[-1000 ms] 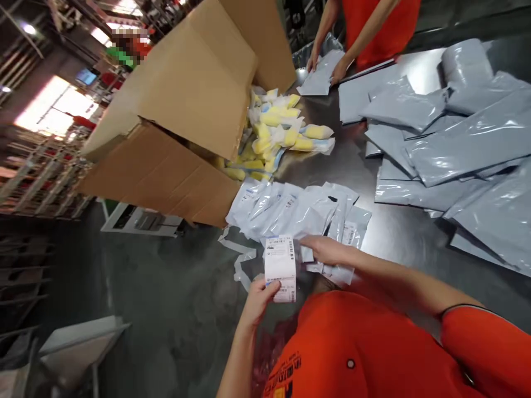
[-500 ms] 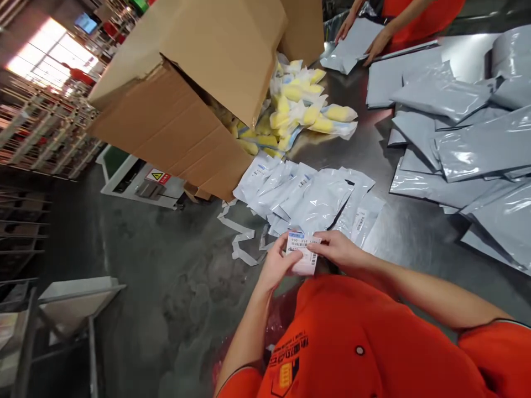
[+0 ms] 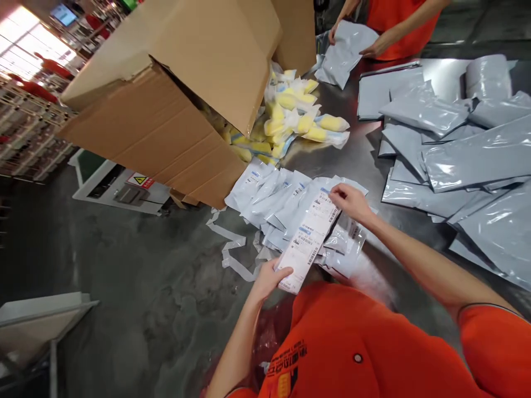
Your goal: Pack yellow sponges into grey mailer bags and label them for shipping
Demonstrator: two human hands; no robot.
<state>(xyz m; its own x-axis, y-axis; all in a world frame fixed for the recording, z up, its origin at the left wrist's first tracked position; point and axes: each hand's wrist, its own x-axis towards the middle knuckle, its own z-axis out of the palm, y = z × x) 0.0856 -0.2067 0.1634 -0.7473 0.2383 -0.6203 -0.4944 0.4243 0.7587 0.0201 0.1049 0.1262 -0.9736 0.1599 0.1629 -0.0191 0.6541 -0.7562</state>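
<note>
My left hand point(image 3: 267, 277) grips the near end of a long white strip of barcode labels point(image 3: 307, 239). My right hand point(image 3: 350, 200) pinches the far end of that strip, so it is stretched out between both hands. The strip lies over a fanned row of small white plastic pouches point(image 3: 282, 193) on the steel table point(image 3: 373, 160). Loose white backing strips point(image 3: 230, 246) hang off the table's near edge beside my left hand.
A big tipped cardboard box point(image 3: 186, 88) spills yellow packets point(image 3: 294, 119) onto the table. Grey mailer bags point(image 3: 456, 149) are piled on the right. Another person in orange handles a grey bag point(image 3: 344, 47) at the far end. Grey floor lies to the left.
The labels were held folded close between both hands; now my right hand has moved away over the pouches and the strip is pulled out long. The view shifted slightly.
</note>
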